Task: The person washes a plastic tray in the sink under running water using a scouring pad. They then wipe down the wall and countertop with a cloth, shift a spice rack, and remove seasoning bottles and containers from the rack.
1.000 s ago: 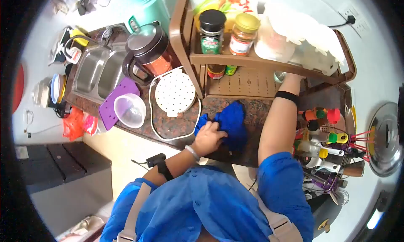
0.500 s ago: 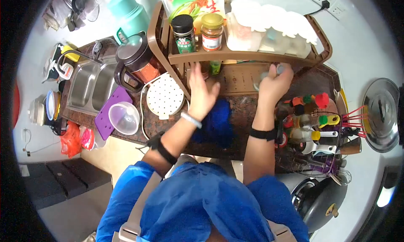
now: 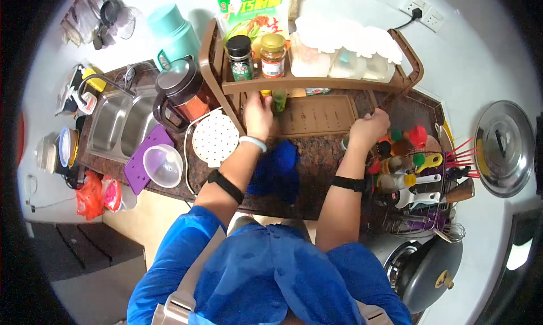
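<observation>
My left hand (image 3: 259, 120) reaches under the upper shelf of the brown rack (image 3: 317, 86), its fingers curled round a yellow-capped jar (image 3: 266, 93) that is mostly hidden. Just right of those fingers stands a small green jar (image 3: 279, 100). On the right, my right hand (image 3: 369, 128) is closed, with part of a clear container (image 3: 344, 141) showing beside it; its shape is largely covered. Between the hands lies the rack's brown lower tray (image 3: 317, 115). A blue cloth (image 3: 275, 169) rests on the counter nearer to me.
The upper shelf carries a black-capped bottle (image 3: 240, 59), a gold-lidded jar (image 3: 273, 56) and white-lidded boxes (image 3: 345, 62). Left are a kettle (image 3: 184, 93), a white perforated plate (image 3: 215, 139) and a sink (image 3: 116, 121). Bottles and utensils crowd the right, beside a wok (image 3: 430, 274).
My left hand has gone from open and flat to curled round the yellow-capped jar. My right hand has come down, away from the shelf, with the clear container. The view has shifted slightly.
</observation>
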The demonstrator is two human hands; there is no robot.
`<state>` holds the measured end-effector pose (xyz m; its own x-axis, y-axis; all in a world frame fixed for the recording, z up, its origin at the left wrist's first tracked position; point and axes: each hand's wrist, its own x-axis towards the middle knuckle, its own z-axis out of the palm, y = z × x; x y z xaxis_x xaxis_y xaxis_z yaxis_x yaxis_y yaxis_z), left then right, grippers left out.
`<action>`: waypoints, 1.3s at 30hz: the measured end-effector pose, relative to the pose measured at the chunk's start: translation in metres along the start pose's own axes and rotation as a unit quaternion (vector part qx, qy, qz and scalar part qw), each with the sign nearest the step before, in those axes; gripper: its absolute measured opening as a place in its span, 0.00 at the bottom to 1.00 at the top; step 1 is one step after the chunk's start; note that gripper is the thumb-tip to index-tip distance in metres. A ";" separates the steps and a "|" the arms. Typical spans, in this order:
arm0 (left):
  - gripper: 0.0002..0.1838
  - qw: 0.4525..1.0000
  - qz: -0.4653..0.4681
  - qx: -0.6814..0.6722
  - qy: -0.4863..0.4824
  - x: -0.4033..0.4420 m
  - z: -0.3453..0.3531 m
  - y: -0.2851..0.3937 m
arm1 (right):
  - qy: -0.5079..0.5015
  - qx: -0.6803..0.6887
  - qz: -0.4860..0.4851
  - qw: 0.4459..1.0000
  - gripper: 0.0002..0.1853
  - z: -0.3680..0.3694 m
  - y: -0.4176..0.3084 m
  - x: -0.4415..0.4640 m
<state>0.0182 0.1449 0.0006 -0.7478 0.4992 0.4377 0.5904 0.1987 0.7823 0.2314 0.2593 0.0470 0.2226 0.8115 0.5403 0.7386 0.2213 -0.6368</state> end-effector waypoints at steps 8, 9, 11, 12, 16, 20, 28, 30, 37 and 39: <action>0.16 0.976 0.169 -0.107 -0.083 -0.064 -0.051 0.049 | -0.063 -0.065 0.088 0.992 0.17 0.006 0.015 0.011; 0.17 0.974 0.171 -0.108 -0.104 -0.074 -0.057 0.054 | -0.067 -0.063 0.083 0.992 0.17 0.006 0.011 0.010; 0.17 0.958 0.169 -0.178 -0.150 -0.088 -0.067 0.069 | 0.012 -0.107 0.060 0.992 0.21 0.007 0.007 0.009; 0.17 0.952 0.160 -0.197 -0.169 -0.096 -0.069 0.074 | -0.009 -0.121 0.058 0.991 0.26 0.002 0.001 0.011; 0.17 0.931 0.136 -0.247 -0.231 -0.126 -0.055 0.074 | -0.046 -0.112 0.069 0.990 0.27 -0.008 -0.018 0.014; 0.19 0.916 0.122 -0.260 -0.280 -0.139 -0.039 0.069 | -0.037 0.025 -0.089 0.995 0.23 -0.022 -0.028 -0.002; 0.20 0.878 0.148 -0.272 -0.365 -0.135 0.002 0.077 | -0.207 0.331 -0.078 0.917 0.14 -0.103 -0.042 -0.031; 0.20 0.873 0.157 -0.272 -0.372 -0.137 0.013 0.082 | -0.191 0.333 -0.099 0.918 0.14 -0.110 -0.029 -0.028; 0.26 0.858 0.166 -0.269 -0.405 -0.139 0.038 0.096 | -0.170 0.354 -0.028 0.919 0.15 -0.124 -0.001 -0.030; 0.29 0.838 0.158 -0.257 -0.455 -0.128 0.033 0.090 | -0.165 0.352 -0.038 0.921 0.14 -0.130 0.001 -0.035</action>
<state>0.1767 0.1266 0.0002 0.1010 0.9413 0.3222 0.3318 -0.3372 0.8810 0.3065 0.1607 0.0989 -0.1030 0.8740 0.4749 0.1231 0.4850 -0.8658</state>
